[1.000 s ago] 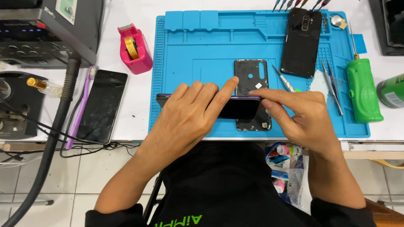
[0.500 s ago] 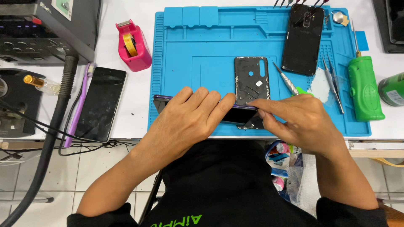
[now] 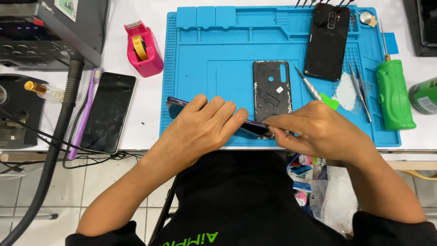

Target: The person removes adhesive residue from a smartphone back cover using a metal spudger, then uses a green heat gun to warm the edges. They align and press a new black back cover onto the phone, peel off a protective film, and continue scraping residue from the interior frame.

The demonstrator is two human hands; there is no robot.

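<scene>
Both hands clamped on a purple phone

Left hand (image 3: 200,130) covers the phone (image 3: 248,127) at the blue mat's (image 3: 218,54) six-o'clock edge; right hand (image 3: 318,130) pinches its end; grey back cover (image 3: 272,89) lies at twelve o'clock

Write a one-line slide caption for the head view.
Both hands, left and right, grip a purple phone over a blue mat.

We see bright, even light from overhead, with soft, short shadows under the hands. Mild glare sits on the black phone (image 3: 328,40). Focus looks sharp; the edges perhaps bend slightly.
</scene>
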